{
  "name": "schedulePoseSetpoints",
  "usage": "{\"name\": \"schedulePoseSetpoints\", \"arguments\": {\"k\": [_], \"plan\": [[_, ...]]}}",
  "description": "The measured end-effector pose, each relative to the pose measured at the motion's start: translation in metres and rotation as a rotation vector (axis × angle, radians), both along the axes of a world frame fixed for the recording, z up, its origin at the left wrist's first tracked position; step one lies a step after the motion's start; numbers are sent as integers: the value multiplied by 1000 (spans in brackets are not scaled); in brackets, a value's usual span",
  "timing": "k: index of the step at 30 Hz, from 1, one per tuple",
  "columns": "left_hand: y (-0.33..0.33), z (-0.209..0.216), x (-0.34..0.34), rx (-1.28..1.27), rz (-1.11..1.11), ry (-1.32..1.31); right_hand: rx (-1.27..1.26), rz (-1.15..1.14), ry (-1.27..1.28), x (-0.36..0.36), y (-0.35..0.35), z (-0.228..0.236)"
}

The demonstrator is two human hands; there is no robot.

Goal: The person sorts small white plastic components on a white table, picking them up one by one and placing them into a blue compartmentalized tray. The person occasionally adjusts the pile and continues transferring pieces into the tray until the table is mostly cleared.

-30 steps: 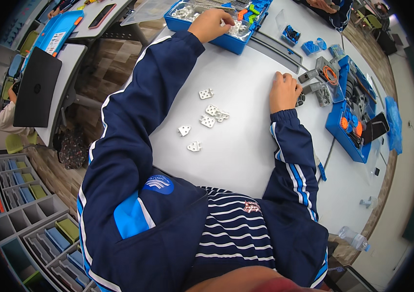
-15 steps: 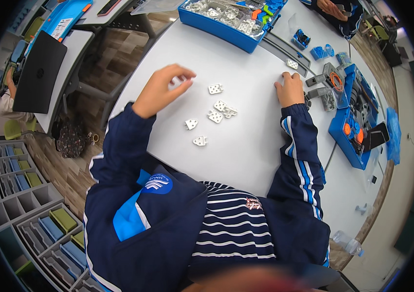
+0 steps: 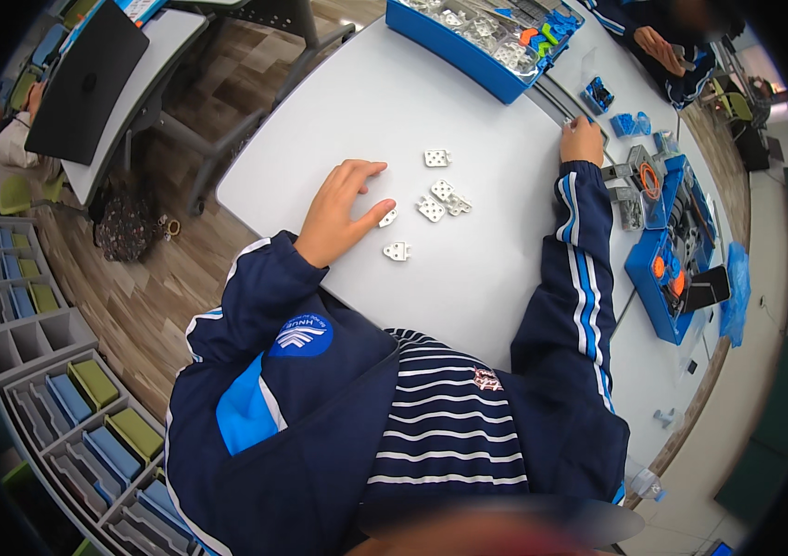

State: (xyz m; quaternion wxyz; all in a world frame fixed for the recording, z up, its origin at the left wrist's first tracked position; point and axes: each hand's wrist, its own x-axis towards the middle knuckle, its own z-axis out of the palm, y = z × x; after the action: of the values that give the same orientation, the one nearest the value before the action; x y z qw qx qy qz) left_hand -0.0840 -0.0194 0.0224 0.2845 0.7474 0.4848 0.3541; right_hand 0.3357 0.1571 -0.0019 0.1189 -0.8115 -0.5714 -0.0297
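Observation:
My left hand (image 3: pixel 343 213) is over the left part of the white table with its fingers apart, its thumb tip at a small white perforated piece (image 3: pixel 387 220) and partly hiding it. Another rounded white piece (image 3: pixel 397 251) lies just nearer to me. To the right a few white pieces with holes (image 3: pixel 430 209) lie close together, and a single white plate (image 3: pixel 436 158) sits farther off. My right hand (image 3: pixel 582 142) reaches to the far right, fingers curled together beside a grey-edged tray (image 3: pixel 556 104). Whatever is in its fingers is hidden.
A blue box (image 3: pixel 463 57) of white parts stands at the far edge. On the right are another blue bin (image 3: pixel 658 295) with parts, a small tub (image 3: pixel 598 94) and clear containers. Across the table is another person's hand (image 3: pixel 658 48). A laptop (image 3: pixel 88 88) stands at left.
My left hand has come down and nearer to the white pieces. The right hand has moved forward, over the spot where a white plate lay. The view has shifted.

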Motion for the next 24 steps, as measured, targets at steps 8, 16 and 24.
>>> {"name": "schedulePoseSetpoints", "arguments": {"k": [8, 16, 24], "plan": [[-7, -13, 6, 178, -45, 20, 9, -30, -72, 26, 34, -2], [-4, -15, 3, 55, 8, -122, 421, 483, 277, -18, 52, 49], [-8, -17, -4, 21, 52, -210, 442, 802, 197, -70, 77, 54]]}}
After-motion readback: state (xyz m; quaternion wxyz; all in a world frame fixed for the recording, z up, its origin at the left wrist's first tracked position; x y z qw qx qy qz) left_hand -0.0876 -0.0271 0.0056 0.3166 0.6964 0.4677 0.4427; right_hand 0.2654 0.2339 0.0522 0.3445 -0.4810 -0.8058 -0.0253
